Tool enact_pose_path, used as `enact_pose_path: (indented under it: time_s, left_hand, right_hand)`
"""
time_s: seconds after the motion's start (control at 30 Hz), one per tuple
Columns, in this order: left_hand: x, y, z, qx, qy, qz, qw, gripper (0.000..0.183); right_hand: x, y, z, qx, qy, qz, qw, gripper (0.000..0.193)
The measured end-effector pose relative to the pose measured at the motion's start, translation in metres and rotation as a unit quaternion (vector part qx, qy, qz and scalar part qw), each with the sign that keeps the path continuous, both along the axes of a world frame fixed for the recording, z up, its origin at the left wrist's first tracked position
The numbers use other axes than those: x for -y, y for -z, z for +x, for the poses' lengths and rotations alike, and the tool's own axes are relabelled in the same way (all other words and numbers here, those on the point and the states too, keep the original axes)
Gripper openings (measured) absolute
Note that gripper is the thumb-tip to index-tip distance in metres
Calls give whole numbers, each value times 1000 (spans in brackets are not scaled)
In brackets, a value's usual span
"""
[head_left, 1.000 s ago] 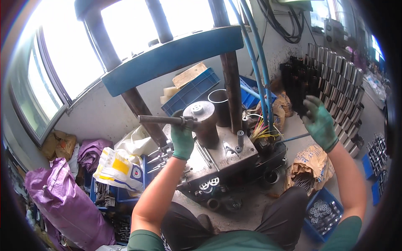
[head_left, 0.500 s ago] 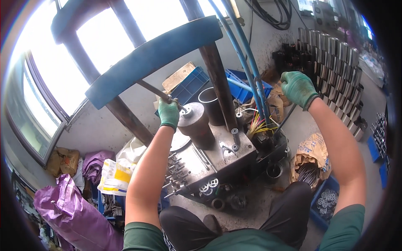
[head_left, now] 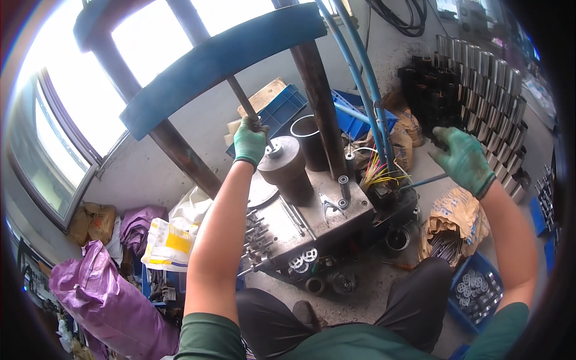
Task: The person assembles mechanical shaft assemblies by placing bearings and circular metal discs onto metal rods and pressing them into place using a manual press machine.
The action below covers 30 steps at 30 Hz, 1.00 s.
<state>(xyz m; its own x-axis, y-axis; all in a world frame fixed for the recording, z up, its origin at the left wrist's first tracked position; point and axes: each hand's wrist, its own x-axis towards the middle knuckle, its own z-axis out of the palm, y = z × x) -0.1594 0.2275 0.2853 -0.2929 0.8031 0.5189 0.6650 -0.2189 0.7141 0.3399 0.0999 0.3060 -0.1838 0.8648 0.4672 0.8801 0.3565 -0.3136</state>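
Observation:
My left hand, in a green work glove, is closed around a steel rod that comes down from under the blue press beam. Just below that hand, a small ring-shaped metal part sits on top of a thick steel cylinder. The cylinder stands upright on the press table. On the right, my gloved right hand has its thumb and fingers apart. A dark lever slants up to the lower edge of that hand; whether they touch is hidden.
Steel pins, thin rods and pliers lie on the table. A hollow dark tube stands behind the cylinder. Blue hydraulic pipes, a paper sack of rods, a blue bin and stacked metal sleeves are on the right.
The right hand has moved down and right, its fingers spreading. The lever has swung down from a steep slant to a nearly level one. My left hand keeps its grip as the rod stands steeper.

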Motion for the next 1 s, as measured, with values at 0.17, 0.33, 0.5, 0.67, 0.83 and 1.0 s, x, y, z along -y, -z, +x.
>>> enact_pose_path:
  time_s: [0.17,0.33,0.5,0.67,0.83,1.0]
  left_hand:
    - [-12,26,0,16,3,70,997,32]
    - [-22,46,-10,115,10,68,991,25]
    - [-14,60,9,-54,-106,152,981,24]
    - [-10,51,9,41,-55,56,996,28]
    - [-3,51,8,41,-67,52,996,27]
    - [4,45,16,-9,-92,73,993,27]
  right_hand:
    - [57,24,27,40,-19,-96,994,44]
    - [53,31,39,162,-113,-104,975,40]
    - [66,20,15,269,-163,-265,912,47]
    - [77,27,14,231,-151,-203,940,43]
    - [89,49,24,223,-133,-211,942,37]
    - [121,78,31,187,-80,-240,949,23]
